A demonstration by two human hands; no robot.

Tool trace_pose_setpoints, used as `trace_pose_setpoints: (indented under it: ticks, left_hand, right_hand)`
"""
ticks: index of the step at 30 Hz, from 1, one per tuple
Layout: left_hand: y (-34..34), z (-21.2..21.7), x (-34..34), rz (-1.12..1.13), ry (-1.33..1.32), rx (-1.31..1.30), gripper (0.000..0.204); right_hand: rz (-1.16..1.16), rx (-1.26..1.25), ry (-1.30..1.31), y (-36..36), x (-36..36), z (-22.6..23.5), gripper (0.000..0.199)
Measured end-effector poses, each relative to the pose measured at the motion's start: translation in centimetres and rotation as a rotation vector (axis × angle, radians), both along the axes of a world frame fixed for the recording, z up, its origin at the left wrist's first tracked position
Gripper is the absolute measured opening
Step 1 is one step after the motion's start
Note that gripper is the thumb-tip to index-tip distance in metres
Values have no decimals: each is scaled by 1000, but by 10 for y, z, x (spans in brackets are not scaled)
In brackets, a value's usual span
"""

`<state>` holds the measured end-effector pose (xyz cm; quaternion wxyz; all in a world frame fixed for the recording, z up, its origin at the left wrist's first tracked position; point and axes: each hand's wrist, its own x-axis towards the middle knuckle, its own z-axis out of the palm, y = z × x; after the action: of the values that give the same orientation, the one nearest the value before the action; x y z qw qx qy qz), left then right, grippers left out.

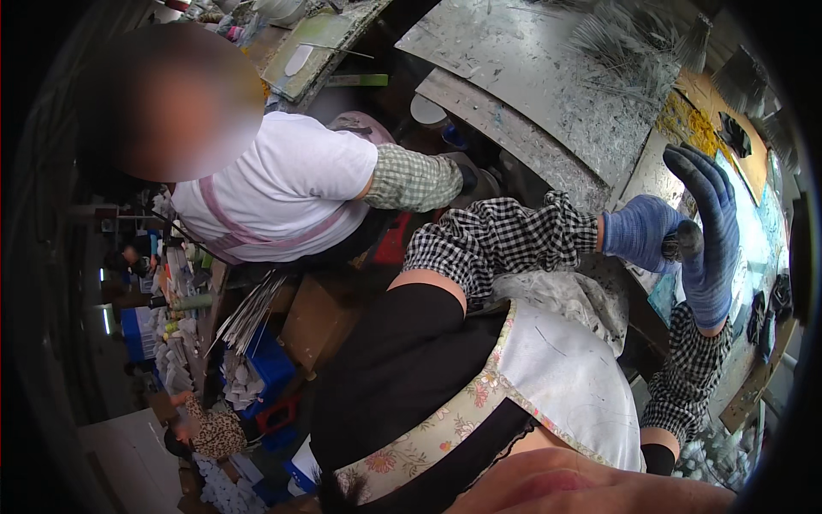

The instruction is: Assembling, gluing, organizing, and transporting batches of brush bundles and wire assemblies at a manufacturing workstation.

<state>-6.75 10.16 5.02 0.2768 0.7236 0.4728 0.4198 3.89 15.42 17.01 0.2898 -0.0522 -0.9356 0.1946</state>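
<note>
A small dark object (682, 242) sits mostly hidden between two blue-gloved hands; its kind cannot be told. Right forearm partly hidden behind the apron (565, 377).

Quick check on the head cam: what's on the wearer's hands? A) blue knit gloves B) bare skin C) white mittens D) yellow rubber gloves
A: both the left hand and the right hand wear blue knit gloves, with black-and-white checked sleeve covers on the forearms; a small dark object sits between the two hands.
</note>
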Motion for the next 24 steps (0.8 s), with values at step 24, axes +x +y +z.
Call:
trace_pose_setpoints:
  ticks: [24]
  left_hand:
    - [38,-83,-2,226,-414,16,74]
  right_hand:
    - [-213,-1025,276,34,43,-249,44]
